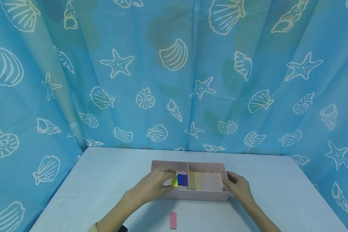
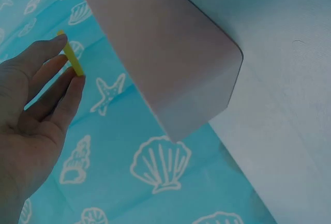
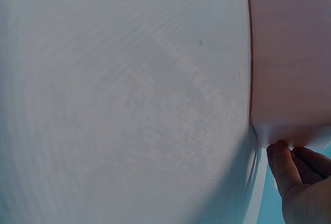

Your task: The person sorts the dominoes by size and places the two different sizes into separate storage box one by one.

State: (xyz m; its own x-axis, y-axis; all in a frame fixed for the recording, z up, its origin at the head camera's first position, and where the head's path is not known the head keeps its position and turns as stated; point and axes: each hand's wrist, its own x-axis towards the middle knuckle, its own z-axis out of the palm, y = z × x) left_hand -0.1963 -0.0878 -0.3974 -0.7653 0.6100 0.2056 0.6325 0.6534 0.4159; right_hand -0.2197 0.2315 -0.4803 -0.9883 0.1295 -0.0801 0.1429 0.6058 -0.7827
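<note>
In the head view my left hand point(image 1: 153, 184) pinches a thin yellow rectangular piece point(image 1: 175, 181) between thumb and fingertips, over the left compartment of a pale pink box point(image 1: 203, 195). The left wrist view shows that yellow piece point(image 2: 72, 56) edge-on at the fingertips. Beside it, a blue piece point(image 1: 179, 179) and a purple piece point(image 1: 184, 180) lie side by side in the same compartment. My right hand point(image 1: 240, 188) grips the box's right end wall, its fingers against the outside of that wall point(image 3: 289, 135).
A divider splits the box in two. Tan and cream strips point(image 1: 198, 181) lie along the divider in the right compartment. A pink rectangular piece point(image 1: 173, 220) lies on the white table point(image 1: 110, 180) in front of the box. A blue shell-patterned curtain point(image 1: 174, 80) hangs behind.
</note>
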